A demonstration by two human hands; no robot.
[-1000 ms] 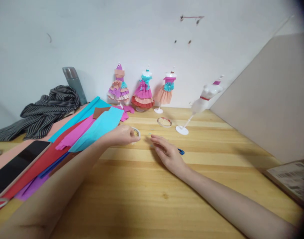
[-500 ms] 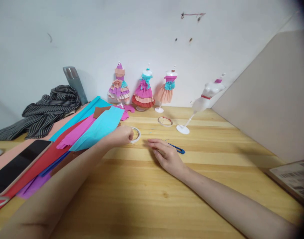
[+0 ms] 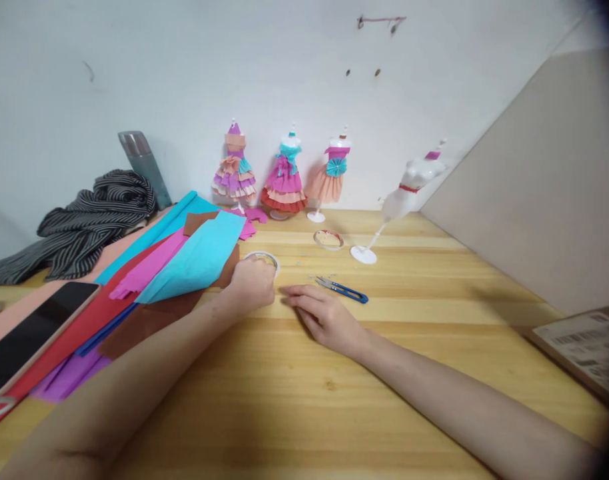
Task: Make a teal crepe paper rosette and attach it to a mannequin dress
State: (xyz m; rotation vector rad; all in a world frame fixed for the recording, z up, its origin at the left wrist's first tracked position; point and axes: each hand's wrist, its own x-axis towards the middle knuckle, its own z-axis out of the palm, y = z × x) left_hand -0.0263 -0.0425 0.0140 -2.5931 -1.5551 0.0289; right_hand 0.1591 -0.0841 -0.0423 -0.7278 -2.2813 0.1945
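Observation:
My left hand (image 3: 252, 284) is closed with its fingers curled under, right in front of a roll of white tape (image 3: 276, 262). The hand hides part of the roll, and whatever the fingers may hold is out of sight. Just to its right, my right hand (image 3: 325, 316) rests low over the table, fingers stretched out and holding nothing. Blue-handled thread snips (image 3: 347, 291) lie behind the right hand. Sheets of turquoise crepe paper (image 3: 194, 257) and brown paper (image 3: 154, 325) spread out beside my left forearm.
Three dress forms in paper dresses (image 3: 285, 177) stand by the wall. A bare white dress form (image 3: 402, 200) leans at the right, near another tape ring (image 3: 328, 240). Leftward are a phone (image 3: 39, 337), a striped cloth (image 3: 94, 213) and a flask (image 3: 147, 170). A cardboard box (image 3: 584, 347) sits far right.
My left hand has come nearer to me, and the tape roll now shows behind it instead of at its fingertips. My right hand has shifted slightly left, uncovering the snips' blades.

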